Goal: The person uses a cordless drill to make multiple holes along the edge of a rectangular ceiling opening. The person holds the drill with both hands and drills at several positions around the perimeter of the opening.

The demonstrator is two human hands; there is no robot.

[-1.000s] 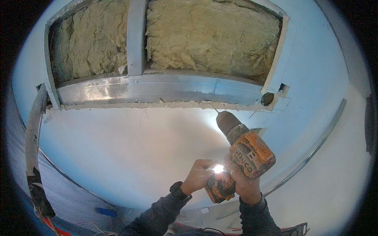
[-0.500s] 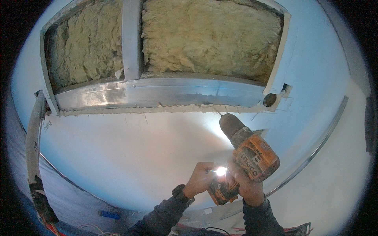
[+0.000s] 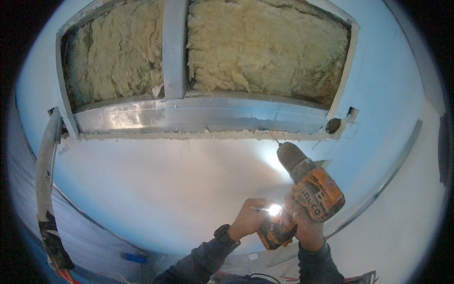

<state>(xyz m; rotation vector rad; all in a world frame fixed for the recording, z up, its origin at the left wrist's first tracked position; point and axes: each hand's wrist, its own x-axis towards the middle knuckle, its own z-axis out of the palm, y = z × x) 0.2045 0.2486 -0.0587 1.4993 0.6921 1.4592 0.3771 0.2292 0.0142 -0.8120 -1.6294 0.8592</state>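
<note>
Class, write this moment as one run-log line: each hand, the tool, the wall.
right hand: grips orange drill | left hand: at drill base by its lit lamp | bit: near plasterboard wall cutout edge | opening: insulation, metal track

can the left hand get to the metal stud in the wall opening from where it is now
Probably yes. The left hand is down by the drill, whose handle the right hand holds. Only bare white wallboard lies between it and the metal stud; whether the arm stretches that far is unclear.
</note>
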